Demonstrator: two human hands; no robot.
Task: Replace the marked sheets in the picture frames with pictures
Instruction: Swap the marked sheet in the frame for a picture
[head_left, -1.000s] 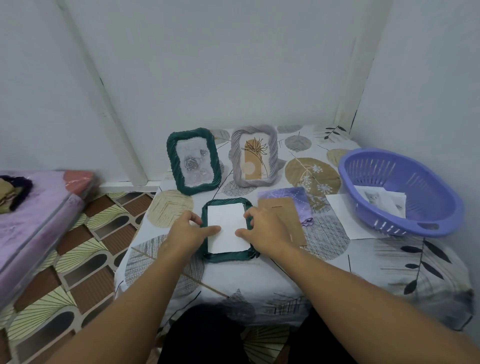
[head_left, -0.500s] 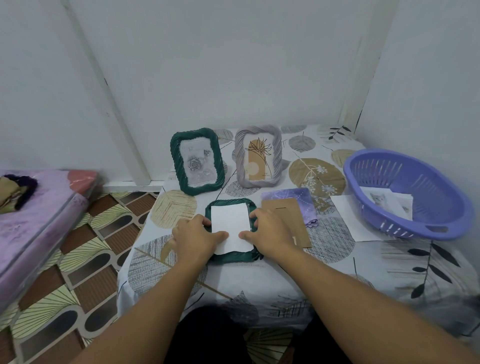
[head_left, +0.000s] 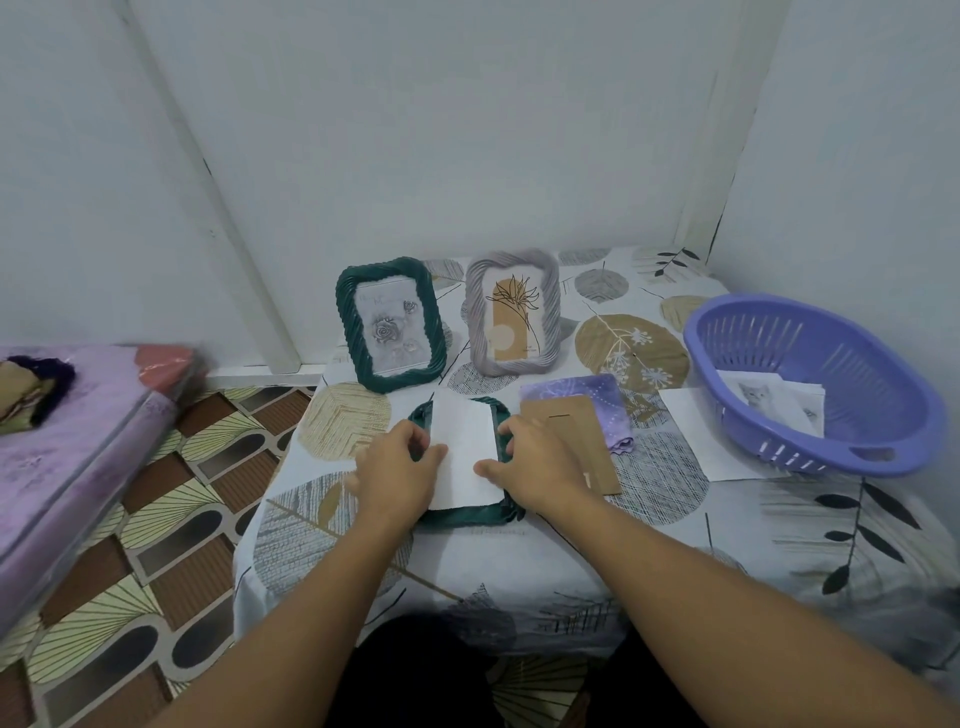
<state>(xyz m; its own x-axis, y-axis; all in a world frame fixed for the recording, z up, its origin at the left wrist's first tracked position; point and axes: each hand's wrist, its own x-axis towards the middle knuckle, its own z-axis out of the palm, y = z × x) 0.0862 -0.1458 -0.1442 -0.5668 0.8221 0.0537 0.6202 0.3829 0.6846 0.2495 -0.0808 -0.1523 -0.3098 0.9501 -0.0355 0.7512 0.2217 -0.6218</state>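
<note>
A person is leaning over a small table (head_left: 675, 530) covered in a leaf-print cloth, working on a dark green frame (head_left: 470, 517) lying flat near the front edge. A white sheet (head_left: 465, 449) is sitting on top of that frame, its far left corner poking out past the frame's rim. The left hand (head_left: 397, 470) is resting on the frame's left side with fingers curled and the thumb pressing on the sheet's left edge. The right hand (head_left: 537, 465) is doing the same from the right side, thumb lying on the paper, fingers bent over the frame's rim; whether the hidden fingertips are gripping anything I cannot tell.

Just beside the right hand a brown backing board (head_left: 569, 431) is lying partly over a purple patterned picture (head_left: 582, 395). Toward the back edge two frames are standing upright side by side: a green frame with a rose print (head_left: 389, 325) on the left and a grey frame with a plant drawing (head_left: 514, 312) next to it. At the right edge a purple basket (head_left: 831, 447) is holding a kitten picture (head_left: 769, 400), and the basket is sitting partly on a loose white paper (head_left: 696, 436).
</note>
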